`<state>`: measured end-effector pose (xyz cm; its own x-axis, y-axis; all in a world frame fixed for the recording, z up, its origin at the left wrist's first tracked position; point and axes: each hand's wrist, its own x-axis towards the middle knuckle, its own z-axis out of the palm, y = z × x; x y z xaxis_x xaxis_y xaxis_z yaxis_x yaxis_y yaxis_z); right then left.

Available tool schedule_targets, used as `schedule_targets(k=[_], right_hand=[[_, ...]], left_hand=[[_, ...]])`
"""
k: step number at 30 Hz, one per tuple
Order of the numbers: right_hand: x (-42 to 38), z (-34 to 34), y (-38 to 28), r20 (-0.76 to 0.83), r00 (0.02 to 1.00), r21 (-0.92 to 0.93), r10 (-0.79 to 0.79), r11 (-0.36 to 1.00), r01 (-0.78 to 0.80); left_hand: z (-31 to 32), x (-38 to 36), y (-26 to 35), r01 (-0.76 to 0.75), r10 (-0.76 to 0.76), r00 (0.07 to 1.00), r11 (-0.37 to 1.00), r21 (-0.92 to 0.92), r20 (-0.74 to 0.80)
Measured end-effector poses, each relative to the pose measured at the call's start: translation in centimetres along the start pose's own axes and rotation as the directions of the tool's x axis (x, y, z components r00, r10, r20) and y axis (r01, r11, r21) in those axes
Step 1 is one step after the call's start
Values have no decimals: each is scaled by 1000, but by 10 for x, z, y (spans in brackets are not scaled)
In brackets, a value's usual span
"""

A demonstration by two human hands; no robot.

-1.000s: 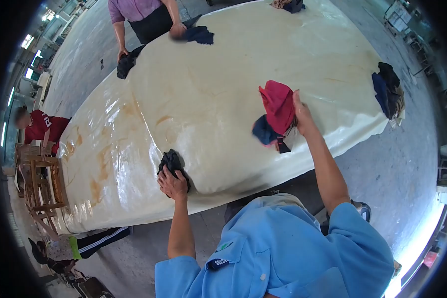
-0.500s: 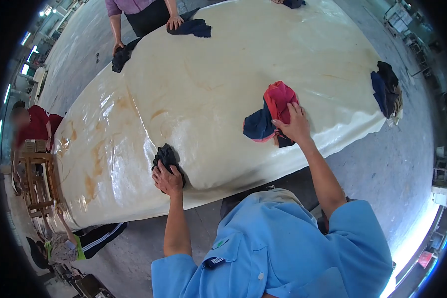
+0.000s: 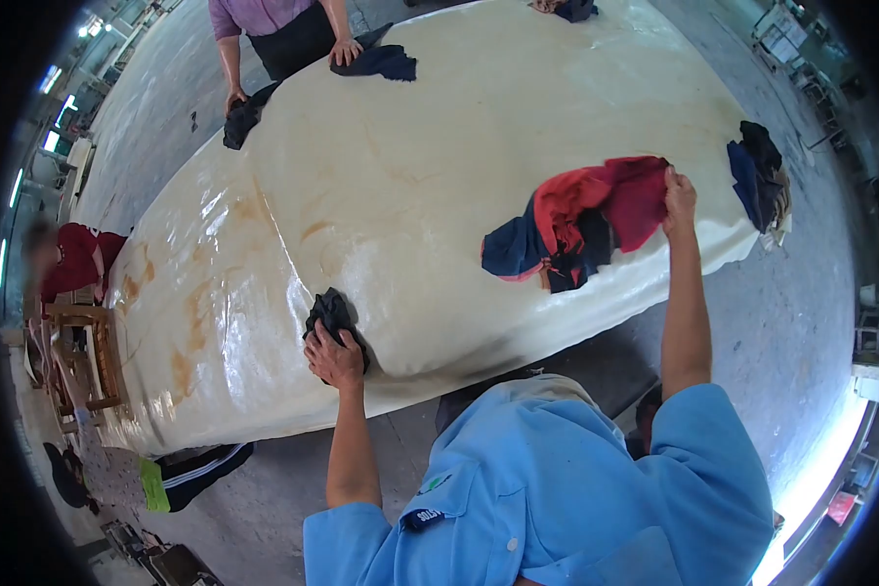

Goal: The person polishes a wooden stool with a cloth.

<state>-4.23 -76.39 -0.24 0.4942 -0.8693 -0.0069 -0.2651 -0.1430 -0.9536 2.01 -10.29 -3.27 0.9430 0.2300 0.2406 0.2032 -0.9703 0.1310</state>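
the pale sheet [image 3: 420,225] lies open between two obstacles, black cloth [image 3: 331,309] and red bundle [image 3: 562,213].

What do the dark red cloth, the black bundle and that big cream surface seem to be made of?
Dark red cloth: soft, matte fabric, by its loose drape; fibre unclear.
Black bundle: probably fabric too, judging by its crumpled folds.
Cream surface: smooth and glossy; bright glints suggest plastic sheeting or a resin coat, I can't tell which.
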Motion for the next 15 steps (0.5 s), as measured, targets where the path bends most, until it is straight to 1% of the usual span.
schedule_targets(k=[1,2,3,4,6,8,9,10,11,12,14,15], right_hand=[[3,-5,-3,-49,995,-242,-88,968,73],[0,-5,-2,-45,995,-240,-91,968,78],[-9,-9,3,-131,964,-435,-230,888,152],[-26,-3,-6,-185,907,-616,-378,764,192],[-57,22,-18,-40,895,-540,-444,763,354],[-81,45,-8,275,875,-571,-398,664,482],[-90,63,6,350,843,-534,-408,653,537],[-109,75,-16,383,919,-473,-99,833,287],[-124,83,-38,433,877,-411,208,912,-14],[-126,88,-35,422,881,-413,213,910,-22],[-121,105,-26,379,922,-487,80,864,125],[-117,108,-22,384,920,-487,79,864,128]], left_hand=[[0,0,0,-3,3,1000,1000,2,-1],[0,0,0,-5,5,1000,1000,4,-1],[0,0,-1,1,-1,1000,1000,5,-3],[0,1,-1,-2,2,1000,1000,3,1],[-1,-1,-2,-9,9,1000,1000,3,15],[-2,0,-1,-5,4,1000,1000,12,24],[0,1,0,-24,24,999,1000,5,36],[1,1,-2,-22,22,999,1000,15,23],[2,0,-3,-18,18,1000,1000,25,7],[0,-1,-1,-25,26,1000,999,36,-3],[1,0,1,-25,25,1000,999,32,6],[0,0,-1,-17,17,1000,999,34,15]])
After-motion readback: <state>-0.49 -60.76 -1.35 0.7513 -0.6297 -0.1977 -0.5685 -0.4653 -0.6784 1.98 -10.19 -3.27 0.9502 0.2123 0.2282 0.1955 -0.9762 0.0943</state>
